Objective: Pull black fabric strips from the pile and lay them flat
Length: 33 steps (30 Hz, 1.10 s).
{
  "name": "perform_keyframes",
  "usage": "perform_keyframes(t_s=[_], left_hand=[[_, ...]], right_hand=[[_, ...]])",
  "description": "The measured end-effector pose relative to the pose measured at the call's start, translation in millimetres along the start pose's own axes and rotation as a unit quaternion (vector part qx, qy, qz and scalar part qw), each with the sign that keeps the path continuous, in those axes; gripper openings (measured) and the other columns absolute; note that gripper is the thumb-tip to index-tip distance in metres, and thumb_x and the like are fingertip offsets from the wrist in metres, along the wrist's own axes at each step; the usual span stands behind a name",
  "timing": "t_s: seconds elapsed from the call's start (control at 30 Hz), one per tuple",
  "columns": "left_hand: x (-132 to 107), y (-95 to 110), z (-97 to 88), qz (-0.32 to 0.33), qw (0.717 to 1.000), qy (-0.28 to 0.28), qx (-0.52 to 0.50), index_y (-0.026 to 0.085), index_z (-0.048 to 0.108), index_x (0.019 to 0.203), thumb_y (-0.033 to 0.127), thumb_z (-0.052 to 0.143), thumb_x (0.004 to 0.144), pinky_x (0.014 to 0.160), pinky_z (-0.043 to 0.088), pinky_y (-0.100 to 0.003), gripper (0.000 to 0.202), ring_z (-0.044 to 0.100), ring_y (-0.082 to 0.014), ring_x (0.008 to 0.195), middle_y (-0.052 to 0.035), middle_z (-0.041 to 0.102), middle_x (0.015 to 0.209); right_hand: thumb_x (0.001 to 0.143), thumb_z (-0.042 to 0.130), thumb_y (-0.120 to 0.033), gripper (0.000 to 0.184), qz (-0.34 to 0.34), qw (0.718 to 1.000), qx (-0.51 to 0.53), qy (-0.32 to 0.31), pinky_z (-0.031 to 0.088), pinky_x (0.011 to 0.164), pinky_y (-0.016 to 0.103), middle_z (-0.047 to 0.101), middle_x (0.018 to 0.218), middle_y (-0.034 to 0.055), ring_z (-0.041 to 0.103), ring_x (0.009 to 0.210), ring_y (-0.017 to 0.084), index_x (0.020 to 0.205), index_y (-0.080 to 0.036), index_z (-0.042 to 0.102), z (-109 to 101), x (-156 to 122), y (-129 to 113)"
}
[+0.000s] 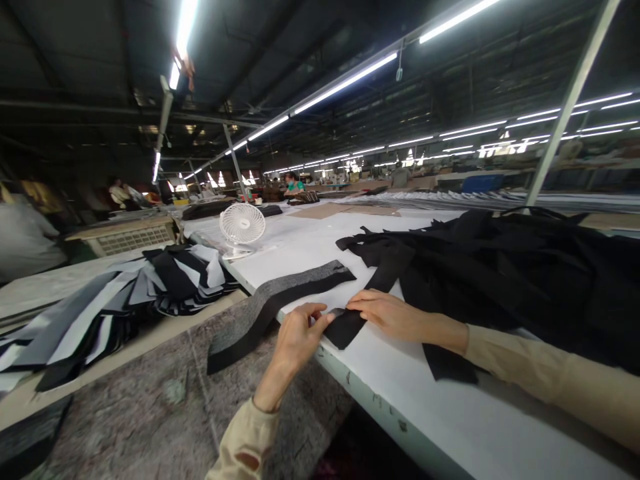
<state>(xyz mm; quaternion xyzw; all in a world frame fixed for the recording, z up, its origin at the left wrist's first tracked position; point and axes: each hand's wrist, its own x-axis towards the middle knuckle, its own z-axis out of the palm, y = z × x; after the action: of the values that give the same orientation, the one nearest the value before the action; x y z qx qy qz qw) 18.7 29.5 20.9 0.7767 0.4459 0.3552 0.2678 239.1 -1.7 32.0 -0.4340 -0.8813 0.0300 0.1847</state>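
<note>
At the white table's (300, 240) near edge, the left hand (295, 340) pinches one black fabric strip (345, 327), matte and narrow; the right hand (395, 315) lies flat on it. One grey strip stack (270, 303) lies beside.

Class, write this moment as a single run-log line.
left hand: pinching black fabric strip | right hand: flat on strip | beside: grey felt strip stack | surface: white cutting table
</note>
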Motion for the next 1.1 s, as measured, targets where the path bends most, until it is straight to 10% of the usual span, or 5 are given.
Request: perform_keyframes(t_s=[0.67,0.97,1.1], left_hand=[[-21.8,8.2,6.9,0.133,0.948,0.022,0.289,0.028,0.071,0.09,0.023,0.048,0.091,0.072,0.034,-0.033,0.024,0.054,-0.0171,0.079,-0.0016,0.059,0.081],[-16.5,4.4,5.3,0.104,0.972,0.005,0.212,0.027,0.073,0.09,0.019,0.053,0.087,0.073,0.037,-0.031,0.022,0.056,-0.0166,0.08,-0.0014,0.059,0.08],[-15.9,-8.5,-1.2,0.072,0.997,0.004,-0.001,0.022,0.072,0.092,0.033,0.052,0.088,0.073,0.043,-0.027,0.024,0.059,-0.0159,0.079,-0.0017,0.063,0.079]], right_hand=[[0.079,0.038,0.003,0.058,-0.058,0.995,-0.051,-0.069,0.043,0.095,0.037,0.054,0.112,0.0105,0.051,0.107,0.019,0.128,-0.021,0.056,-7.0,4.9,4.5],[0.086,0.042,-0.005,0.037,-0.055,0.998,0.022,0.034,0.047,0.089,0.036,0.063,0.108,0.0083,0.056,0.099,0.019,0.112,-0.017,0.065,-1.3,14.7,-12.9],[0.087,0.042,-0.006,0.035,-0.037,0.998,0.039,0.03,0.048,0.085,0.034,0.062,0.106,0.0098,0.056,0.096,0.018,0.112,-0.016,0.065,11.9,11.1,-15.3]])
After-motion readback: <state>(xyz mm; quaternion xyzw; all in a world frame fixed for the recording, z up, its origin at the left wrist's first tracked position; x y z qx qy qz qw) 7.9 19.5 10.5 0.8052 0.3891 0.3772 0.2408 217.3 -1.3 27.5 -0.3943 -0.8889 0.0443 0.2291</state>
